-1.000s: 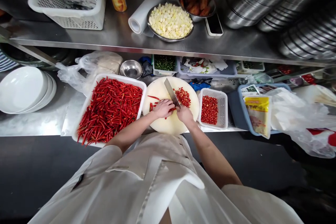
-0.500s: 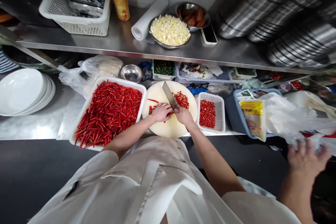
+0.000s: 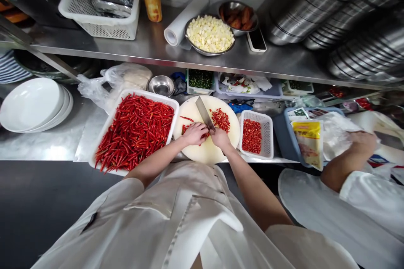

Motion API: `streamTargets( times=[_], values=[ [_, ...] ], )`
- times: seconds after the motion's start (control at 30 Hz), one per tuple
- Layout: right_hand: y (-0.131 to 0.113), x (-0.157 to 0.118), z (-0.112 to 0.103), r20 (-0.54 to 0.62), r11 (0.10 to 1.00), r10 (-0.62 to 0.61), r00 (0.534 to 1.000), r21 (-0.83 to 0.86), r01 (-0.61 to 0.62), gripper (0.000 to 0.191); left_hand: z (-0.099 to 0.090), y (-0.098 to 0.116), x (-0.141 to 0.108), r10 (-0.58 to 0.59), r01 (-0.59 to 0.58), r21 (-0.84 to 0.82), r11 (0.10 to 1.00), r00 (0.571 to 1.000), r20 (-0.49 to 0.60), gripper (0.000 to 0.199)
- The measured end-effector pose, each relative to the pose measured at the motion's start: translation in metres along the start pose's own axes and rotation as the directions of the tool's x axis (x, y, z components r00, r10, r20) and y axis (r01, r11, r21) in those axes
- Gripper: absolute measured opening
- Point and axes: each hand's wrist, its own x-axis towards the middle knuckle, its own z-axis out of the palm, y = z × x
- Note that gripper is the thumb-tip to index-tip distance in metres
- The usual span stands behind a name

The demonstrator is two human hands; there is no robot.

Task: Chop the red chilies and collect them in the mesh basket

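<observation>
On a round white cutting board (image 3: 208,154), my right hand (image 3: 221,139) is closed around the handle of a cleaver (image 3: 203,110). The blade points away from me and slants to the left. My left hand (image 3: 195,134) presses red chilies (image 3: 204,135) to the board beside the blade, its fingers curled and partly hiding them. Beyond the cleaver lies a heap of chopped chilies (image 3: 221,120). A few whole ones (image 3: 186,118) rest left of the blade. To the left, a white basket (image 3: 176,110) is heaped with whole red chilies; a smaller basket (image 3: 268,136) at the right holds chopped pieces.
A steel shelf (image 3: 126,54) overhangs the counter's back, bearing a bowl of chopped white pieces (image 3: 210,34) and a phone (image 3: 256,40). White bowls (image 3: 33,103) are stacked far left. A co-worker's hand (image 3: 362,143) is over plastic bags beside the blue bin (image 3: 284,134).
The co-worker's arm has moved forward to the plastic bags, and more of their white clothing shows. The view has shifted slightly; my hands and the cleaver stay nearly in place.
</observation>
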Motion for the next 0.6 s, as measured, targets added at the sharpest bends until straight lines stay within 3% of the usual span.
streamTargets(
  times=[0.27, 0.4, 0.6],
  values=[
    [0.002, 0.012, 0.017, -0.052, 0.997, -0.003, 0.999, 0.072, 0.007, 0.041, 0.004, -0.001, -0.009, 0.016, -0.016, 0.029, 0.999, 1.0, 0.011, 0.019],
    [0.02, 0.02, 0.004, -0.04, 0.983, -0.061, 0.997, 0.171, 0.067, 0.036, 0.006, -0.001, -0.004, 0.017, -0.016, 0.034, 0.999, 1.0, -0.025, 0.016],
    [0.049, 0.013, -0.018, -0.083, 0.993, 0.051, 0.995, 0.109, -0.041, 0.037, 0.015, 0.007, 0.03, -0.035, 0.037, 0.029, 0.999, 0.998, -0.051, 0.014]
  ],
)
